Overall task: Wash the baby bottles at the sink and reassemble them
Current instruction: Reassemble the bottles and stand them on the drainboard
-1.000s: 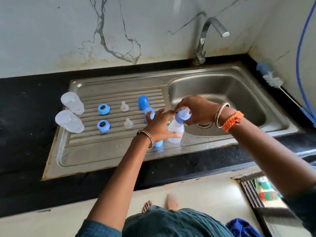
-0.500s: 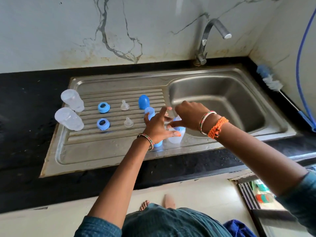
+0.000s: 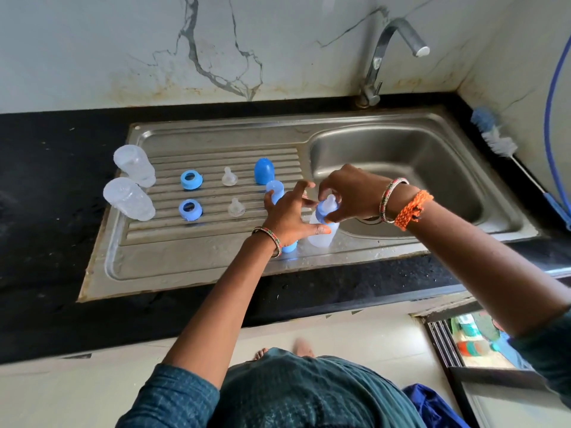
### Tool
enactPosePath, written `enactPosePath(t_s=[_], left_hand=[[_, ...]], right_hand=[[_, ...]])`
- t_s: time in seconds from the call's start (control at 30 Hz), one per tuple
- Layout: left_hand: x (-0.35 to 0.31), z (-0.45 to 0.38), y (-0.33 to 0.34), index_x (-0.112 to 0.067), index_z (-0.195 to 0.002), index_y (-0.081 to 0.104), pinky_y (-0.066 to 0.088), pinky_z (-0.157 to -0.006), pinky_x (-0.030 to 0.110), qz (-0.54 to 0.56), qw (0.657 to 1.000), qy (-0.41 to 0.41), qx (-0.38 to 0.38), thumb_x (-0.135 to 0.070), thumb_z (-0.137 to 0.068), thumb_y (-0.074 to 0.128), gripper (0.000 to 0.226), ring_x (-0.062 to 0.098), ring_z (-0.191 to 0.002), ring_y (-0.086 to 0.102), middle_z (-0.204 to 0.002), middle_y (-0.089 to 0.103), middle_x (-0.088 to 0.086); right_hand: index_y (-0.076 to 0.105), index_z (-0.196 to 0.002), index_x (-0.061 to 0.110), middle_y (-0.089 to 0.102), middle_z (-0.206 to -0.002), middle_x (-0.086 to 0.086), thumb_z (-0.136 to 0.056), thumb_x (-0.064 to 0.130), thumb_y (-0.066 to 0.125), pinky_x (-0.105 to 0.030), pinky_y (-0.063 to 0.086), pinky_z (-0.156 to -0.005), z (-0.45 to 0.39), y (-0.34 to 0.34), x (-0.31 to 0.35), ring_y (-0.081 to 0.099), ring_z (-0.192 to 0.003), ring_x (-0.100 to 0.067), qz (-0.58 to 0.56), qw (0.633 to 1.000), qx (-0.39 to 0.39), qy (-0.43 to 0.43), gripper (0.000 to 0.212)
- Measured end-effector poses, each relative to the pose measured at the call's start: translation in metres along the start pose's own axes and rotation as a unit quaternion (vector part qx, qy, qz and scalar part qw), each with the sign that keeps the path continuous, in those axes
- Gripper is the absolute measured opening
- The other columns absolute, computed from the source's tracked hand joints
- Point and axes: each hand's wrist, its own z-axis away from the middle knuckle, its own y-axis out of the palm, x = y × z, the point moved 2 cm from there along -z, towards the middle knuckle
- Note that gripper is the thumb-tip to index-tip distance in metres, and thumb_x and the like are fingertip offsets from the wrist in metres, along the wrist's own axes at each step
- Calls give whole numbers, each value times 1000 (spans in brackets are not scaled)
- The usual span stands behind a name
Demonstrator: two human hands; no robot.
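A clear baby bottle (image 3: 321, 237) stands on the steel drainboard (image 3: 191, 267) at the basin's edge. My right hand (image 3: 350, 193) grips its blue collar and nipple (image 3: 327, 206) from above. My left hand (image 3: 289, 216) is spread beside it, thumb against the bottle's body. Behind that hand stands a second bottle with a pale blue cap (image 3: 275, 188). Further left lie two clear bottle bodies (image 3: 134, 165) (image 3: 128, 199), two blue collar rings (image 3: 191, 180) (image 3: 190, 209), two clear nipples (image 3: 229, 177) (image 3: 236, 207) and a blue cap (image 3: 264, 171).
The sink basin (image 3: 401, 162) lies to the right, with the tap (image 3: 380, 57) behind it. A bottle brush (image 3: 497, 140) leans on the right wall beside a blue hose (image 3: 551, 118). Black counter surrounds the sink.
My right hand pressed down over the bottle's top and has now come up a little, so the nipple shows again. My left hand stays spread beside the bottle.
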Motion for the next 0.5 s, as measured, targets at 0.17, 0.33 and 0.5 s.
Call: enactPosePath(t_s=[0.17, 0.33, 0.5], left_hand=[[2, 0, 1, -27, -125, 42, 7, -110, 51, 23, 1000, -8, 3, -47, -59, 84, 80, 8, -110, 59, -99, 60, -16], [0, -1, 0, -24, -120, 43, 6, -89, 18, 30, 999, 14, 7, -43, -60, 84, 75, 3, -104, 60, -101, 60, -19], [6, -3, 2, -25, -117, 44, 8, -92, 19, 32, 999, 28, 7, -43, -61, 84, 72, -5, -97, 57, -90, 60, -23]], right_hand=[[61, -110, 12, 59, -108, -11, -74, 51, 73, -33, 45, -71, -5, 7, 0, 59, -96, -31, 59, 997, -6, 43, 55], [62, -118, 24, 62, -114, -9, -78, 27, 73, -37, 48, -87, 0, 6, 6, 57, -103, -25, -5, 999, 44, 8, 42], [70, -108, 25, 69, -105, -3, -75, 8, 70, -32, 47, -86, 8, 5, 8, 55, -95, -17, -36, 999, 21, -8, 37]])
